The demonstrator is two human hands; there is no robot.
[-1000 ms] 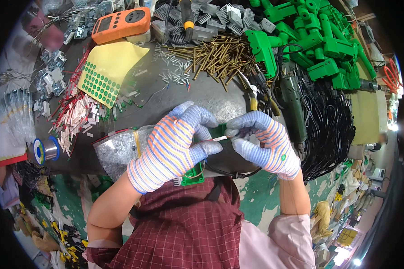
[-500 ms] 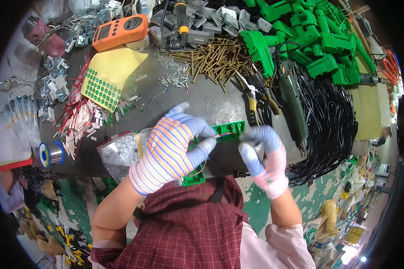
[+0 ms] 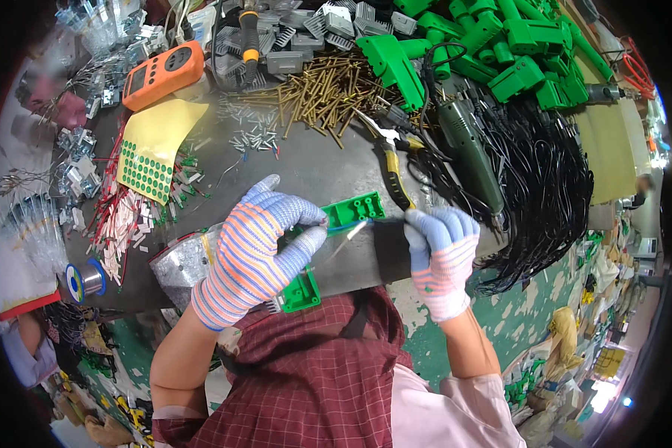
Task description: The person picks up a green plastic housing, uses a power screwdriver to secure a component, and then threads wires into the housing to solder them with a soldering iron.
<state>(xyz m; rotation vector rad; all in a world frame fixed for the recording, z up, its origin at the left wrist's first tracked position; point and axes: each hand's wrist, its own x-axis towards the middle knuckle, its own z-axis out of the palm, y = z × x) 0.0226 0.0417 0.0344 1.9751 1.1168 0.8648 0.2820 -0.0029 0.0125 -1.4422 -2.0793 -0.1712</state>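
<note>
My left hand, in a striped knit glove, is closed around a green plastic housing. The open side of that part faces up and shows small round posts; its middle is hidden behind my fingers, and a lower piece comes out below my thumb. A thin wire with a white sleeve sticks out beside my left fingertips. To the right, my right hand is apart from the housing, thumb and fingers pinched together near the yellow-black handles of the pliers. What it pinches, if anything, is too small to make out.
Brass-coloured screws, metal heat sinks and green gun-shaped housings are heaped at the back. An electric screwdriver lies by black cables. Leftward are an orange meter, a yellow sticker sheet and a solder spool.
My right hand has drawn back from the housing, its fingers now pinched together. The wire's white-sleeved end now shows free. The view has shifted, so the bench things sit further left.
</note>
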